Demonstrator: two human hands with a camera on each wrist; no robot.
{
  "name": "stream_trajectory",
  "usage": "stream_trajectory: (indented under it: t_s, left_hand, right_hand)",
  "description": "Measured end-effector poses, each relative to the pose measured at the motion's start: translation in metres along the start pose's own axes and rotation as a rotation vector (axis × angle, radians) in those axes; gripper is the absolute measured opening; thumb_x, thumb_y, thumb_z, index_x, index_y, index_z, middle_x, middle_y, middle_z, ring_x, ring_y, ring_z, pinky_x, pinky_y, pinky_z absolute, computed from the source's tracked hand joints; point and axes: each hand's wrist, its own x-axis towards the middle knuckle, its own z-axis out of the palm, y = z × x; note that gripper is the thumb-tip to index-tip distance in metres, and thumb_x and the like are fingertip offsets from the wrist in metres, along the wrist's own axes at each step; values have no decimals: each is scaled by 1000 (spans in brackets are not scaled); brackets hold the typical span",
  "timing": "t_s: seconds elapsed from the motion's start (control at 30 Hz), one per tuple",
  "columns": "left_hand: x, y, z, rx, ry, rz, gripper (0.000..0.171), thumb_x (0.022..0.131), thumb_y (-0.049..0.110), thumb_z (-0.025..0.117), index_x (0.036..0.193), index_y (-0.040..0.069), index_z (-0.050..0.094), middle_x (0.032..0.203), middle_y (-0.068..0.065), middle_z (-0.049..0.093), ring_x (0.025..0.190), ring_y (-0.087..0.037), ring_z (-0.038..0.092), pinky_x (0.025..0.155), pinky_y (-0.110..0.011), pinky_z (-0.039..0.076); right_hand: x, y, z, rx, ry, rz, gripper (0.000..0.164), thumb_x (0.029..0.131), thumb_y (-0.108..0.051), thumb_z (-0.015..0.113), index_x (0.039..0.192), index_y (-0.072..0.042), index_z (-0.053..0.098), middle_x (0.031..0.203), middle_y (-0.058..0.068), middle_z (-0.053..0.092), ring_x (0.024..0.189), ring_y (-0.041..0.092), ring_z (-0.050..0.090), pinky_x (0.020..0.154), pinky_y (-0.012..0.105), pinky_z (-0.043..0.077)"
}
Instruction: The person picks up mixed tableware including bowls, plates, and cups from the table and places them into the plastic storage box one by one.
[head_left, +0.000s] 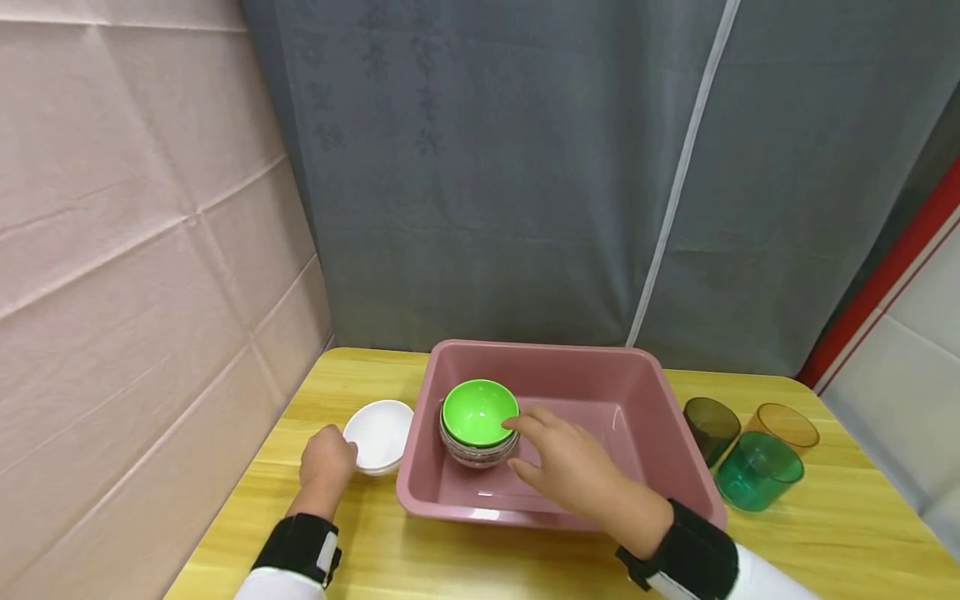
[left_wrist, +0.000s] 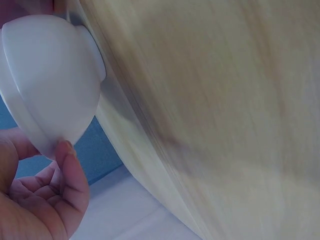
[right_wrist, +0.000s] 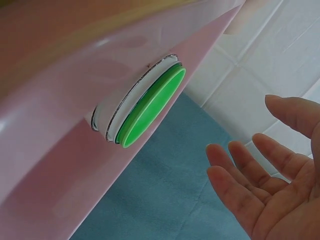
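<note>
My left hand [head_left: 328, 467] pinches the rim of white bowls [head_left: 379, 433] on the table, left of the pink basin. In the left wrist view the white bowl [left_wrist: 55, 75] shows a second rim line, so they look nested; the thumb and a finger [left_wrist: 72, 172] hold its edge. Inside the basin [head_left: 540, 518], toward its left, a green bowl [head_left: 480, 412] sits on top of several stacked patterned bowls [head_left: 480, 457]. Over the basin, just right of the green bowl, is my right hand [head_left: 566, 458], its fingers apart and loosely bent, holding nothing in the right wrist view.
On the table [head_left: 450, 558], right of the basin, three see-through cups stand close together: a brown one [head_left: 708, 427], an orange one [head_left: 786, 425] and a green one [head_left: 757, 473]. A grey curtain [head_left: 487, 183] hangs behind; a pale cloth-covered wall [head_left: 135, 275] runs along the left.
</note>
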Motion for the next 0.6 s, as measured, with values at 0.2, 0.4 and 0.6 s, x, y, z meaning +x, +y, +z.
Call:
stream_trajectory:
  t_s: [0.2,0.4,0.6]
  left_hand:
    - [-1,2,-1,-16,-4,-17,26,89,4,50,99,-18,59,88,-28,63,73,-32,60,67,-44,53]
    - [-2,3,-1,-16,-2,-12,27,90,4,49,100,-19,58,88,-29,63,74,-33,60,68,-44,53]
    - [-1,3,-1,-11,-8,-24,29,90,5,48,100,-19,59,90,-29,64,74,-32,61,67,-44,53]
  right_hand:
    - [0,2,2,8,2,12,43,77,-19,80,117,-11,66,110,6,64,99,24,64,83,47,52]
    - [0,3,2,12,-3,24,43,77,-20,80,118,-12,66,111,5,64,100,24,64,83,47,52]
    - [1,3,2,19,-16,43,43,78,-20,80,118,-12,66,112,5,64,101,24,64,84,48,52]
